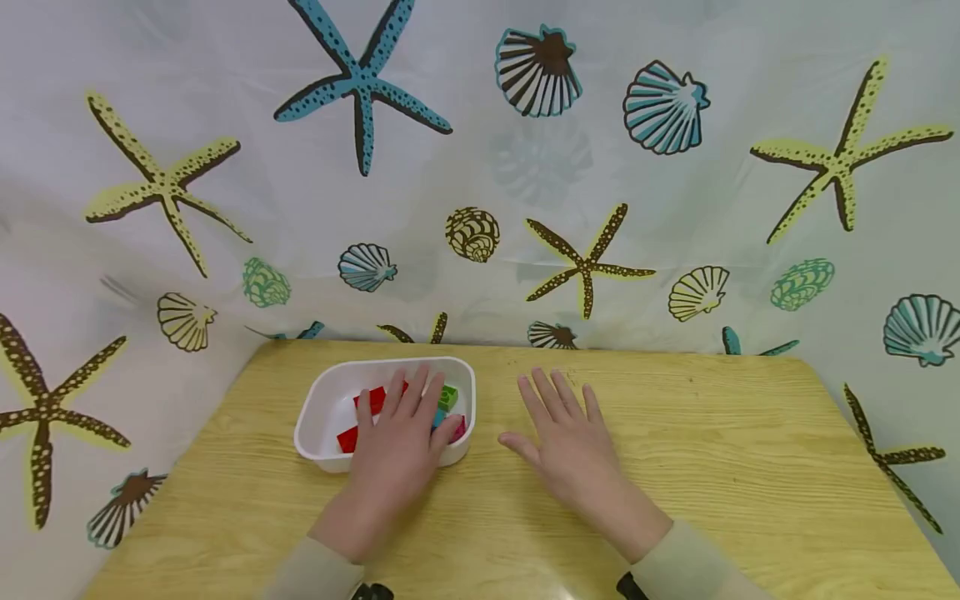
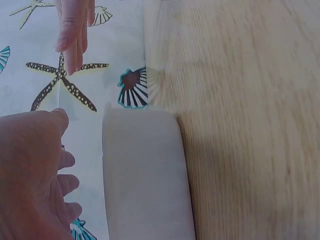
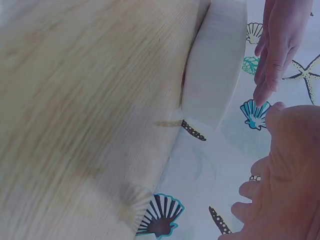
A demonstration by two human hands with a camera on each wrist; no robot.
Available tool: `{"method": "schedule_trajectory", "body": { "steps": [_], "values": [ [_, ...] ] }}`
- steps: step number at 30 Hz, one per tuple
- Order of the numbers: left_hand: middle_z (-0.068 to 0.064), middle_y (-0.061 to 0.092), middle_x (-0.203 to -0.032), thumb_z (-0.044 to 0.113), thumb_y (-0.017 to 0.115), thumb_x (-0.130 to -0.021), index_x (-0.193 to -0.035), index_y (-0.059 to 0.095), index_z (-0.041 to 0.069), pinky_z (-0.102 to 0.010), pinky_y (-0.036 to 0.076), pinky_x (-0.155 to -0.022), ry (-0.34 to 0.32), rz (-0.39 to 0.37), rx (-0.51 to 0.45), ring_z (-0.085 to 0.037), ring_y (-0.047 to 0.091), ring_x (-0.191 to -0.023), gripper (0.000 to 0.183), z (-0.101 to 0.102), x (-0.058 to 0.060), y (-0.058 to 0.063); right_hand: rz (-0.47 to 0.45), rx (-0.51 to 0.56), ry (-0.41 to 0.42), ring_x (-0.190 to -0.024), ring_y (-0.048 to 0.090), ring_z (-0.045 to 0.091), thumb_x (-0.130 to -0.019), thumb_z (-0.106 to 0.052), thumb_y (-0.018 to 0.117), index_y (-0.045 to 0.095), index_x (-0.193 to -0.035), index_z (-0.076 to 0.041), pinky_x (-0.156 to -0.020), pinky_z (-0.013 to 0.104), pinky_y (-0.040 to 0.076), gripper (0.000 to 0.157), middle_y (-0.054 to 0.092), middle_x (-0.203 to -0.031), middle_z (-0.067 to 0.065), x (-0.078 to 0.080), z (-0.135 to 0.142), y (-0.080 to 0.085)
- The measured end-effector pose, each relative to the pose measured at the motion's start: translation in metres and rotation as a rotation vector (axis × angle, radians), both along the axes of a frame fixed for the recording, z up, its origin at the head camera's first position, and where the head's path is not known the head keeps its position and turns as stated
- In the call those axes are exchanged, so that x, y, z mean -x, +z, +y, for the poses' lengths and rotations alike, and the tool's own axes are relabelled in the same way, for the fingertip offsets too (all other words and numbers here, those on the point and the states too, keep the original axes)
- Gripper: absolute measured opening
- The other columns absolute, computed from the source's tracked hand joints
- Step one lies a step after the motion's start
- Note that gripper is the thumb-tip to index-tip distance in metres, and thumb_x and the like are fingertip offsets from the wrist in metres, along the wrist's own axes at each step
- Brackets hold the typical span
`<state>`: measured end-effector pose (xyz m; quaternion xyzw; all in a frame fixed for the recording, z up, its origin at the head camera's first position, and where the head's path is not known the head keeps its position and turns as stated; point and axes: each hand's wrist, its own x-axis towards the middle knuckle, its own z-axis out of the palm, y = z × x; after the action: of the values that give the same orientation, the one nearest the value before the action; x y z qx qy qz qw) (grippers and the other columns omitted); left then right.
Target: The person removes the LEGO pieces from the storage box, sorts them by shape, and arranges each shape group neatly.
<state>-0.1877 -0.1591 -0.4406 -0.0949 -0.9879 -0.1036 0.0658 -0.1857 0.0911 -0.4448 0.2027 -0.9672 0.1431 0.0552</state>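
Note:
A white plastic tub stands on the wooden table, holding several toy building bricks: red bricks, a green brick, a blue one and a pink one. Over the tub is my left hand, palm down with fingers spread, hiding part of the bricks. My right hand hovers above the table to the right of the tub, its fingers straight and the thumb out to the side. Neither hand holds anything. Both wrist views show the tub's outer wall below the hands.
The wooden table reaches back to a white cloth printed with starfish and shells, which also hangs along both sides. Dark straps show at the sleeve cuffs.

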Motion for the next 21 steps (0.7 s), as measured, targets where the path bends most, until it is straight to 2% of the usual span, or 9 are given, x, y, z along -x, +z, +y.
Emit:
{"method": "schedule_trajectory", "body": {
  "steps": [6, 14, 21],
  "values": [
    [-0.012, 0.018, -0.184, 0.053, 0.054, -0.114, -0.177, 0.029, 0.017, -0.077, -0.007, -0.126, 0.032, -0.031, -0.024, -0.041, 0.002, -0.170, 0.076, -0.021, 0.002, 0.000, -0.020, -0.023, 0.019, -0.169, 0.013, 0.034, -0.113, -0.066, 0.042, 0.025, -0.178, -0.016, -0.133, 0.064, 0.008, 0.083, 0.016, -0.184, 0.008, 0.006, -0.014, 0.001],
    [-0.016, 0.017, -0.183, 0.048, 0.058, -0.114, -0.177, 0.029, 0.017, -0.081, -0.005, -0.124, 0.073, -0.042, -0.048, -0.046, 0.004, -0.168, 0.076, -0.040, 0.005, 0.002, -0.064, -0.001, 0.021, -0.170, 0.011, 0.032, -0.114, -0.065, 0.044, 0.025, -0.178, -0.017, -0.133, 0.064, 0.006, 0.082, 0.016, -0.184, 0.007, 0.017, -0.029, -0.007],
    [-0.018, 0.017, -0.183, 0.046, 0.060, -0.113, -0.177, 0.028, 0.017, -0.082, -0.005, -0.123, 0.096, -0.055, -0.054, -0.049, 0.003, -0.167, 0.077, -0.049, 0.008, 0.002, -0.092, -0.038, 0.027, -0.170, 0.011, 0.031, -0.113, -0.069, 0.040, 0.023, -0.178, -0.021, -0.134, 0.063, 0.007, 0.083, 0.016, -0.185, 0.004, 0.022, -0.043, -0.010]
  ]
}}
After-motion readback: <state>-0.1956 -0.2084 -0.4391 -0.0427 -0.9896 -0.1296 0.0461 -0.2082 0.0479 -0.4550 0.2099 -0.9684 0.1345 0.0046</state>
